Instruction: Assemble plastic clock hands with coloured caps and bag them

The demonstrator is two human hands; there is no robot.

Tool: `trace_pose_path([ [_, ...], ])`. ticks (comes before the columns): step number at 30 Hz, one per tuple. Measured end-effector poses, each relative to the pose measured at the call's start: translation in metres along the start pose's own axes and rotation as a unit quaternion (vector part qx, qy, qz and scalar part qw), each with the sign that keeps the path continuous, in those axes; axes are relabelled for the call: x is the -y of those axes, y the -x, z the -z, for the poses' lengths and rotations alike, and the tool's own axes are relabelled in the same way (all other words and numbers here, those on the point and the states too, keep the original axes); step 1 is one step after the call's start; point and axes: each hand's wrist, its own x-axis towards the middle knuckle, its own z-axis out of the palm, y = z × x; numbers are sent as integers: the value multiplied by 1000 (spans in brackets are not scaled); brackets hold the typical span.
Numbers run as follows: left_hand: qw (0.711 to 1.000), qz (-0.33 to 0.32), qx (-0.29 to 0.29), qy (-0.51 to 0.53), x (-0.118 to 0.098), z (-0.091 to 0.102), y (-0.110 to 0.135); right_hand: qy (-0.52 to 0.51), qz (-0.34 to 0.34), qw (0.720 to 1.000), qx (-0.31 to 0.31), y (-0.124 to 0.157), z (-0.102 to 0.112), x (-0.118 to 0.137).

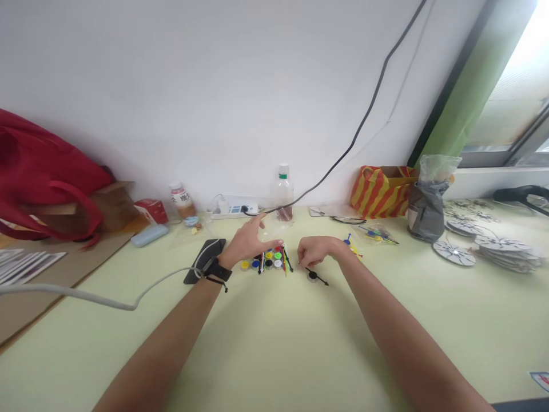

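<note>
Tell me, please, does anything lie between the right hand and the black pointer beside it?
Nothing visible does. The right hand sits right at the black pointer on the table, perhaps touching its end. The coloured caps lie aside, by the left hand.

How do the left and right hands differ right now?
Left hand wears a black wrist strap; right hand has a bare wrist. Left hand's fingers stretch out above the coloured round pieces; right hand is curled beside the black pointer piece. Both hover low over the pale green table.
</note>
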Motion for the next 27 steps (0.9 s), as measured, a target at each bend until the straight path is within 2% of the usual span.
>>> trace_pose_path([
  [4,996,23,28,85,-3,4,1,-33,27,998,-39,18,12,-2],
  [8,979,70,76,177,-13,11,5,-128,91,973,-171,52,30,-11],
  [10,971,84,99,199,-16,15,7,-176,121,944,-253,65,38,-17],
  [14,962,79,144,220,-16,20,7,-250,185,854,-417,77,45,-20],
  [16,953,63,177,238,-16,20,6,-270,214,825,-449,78,45,-14],
  [17,946,54,196,251,-17,21,6,-274,226,820,-450,77,44,-10],
  [19,931,35,232,281,-22,22,7,-271,237,827,-433,75,41,0],
  [23,901,6,265,342,-34,26,10,-212,212,874,-383,63,34,14],
  [27,878,-4,295,378,-40,29,11,-93,193,890,-402,45,30,18],
])
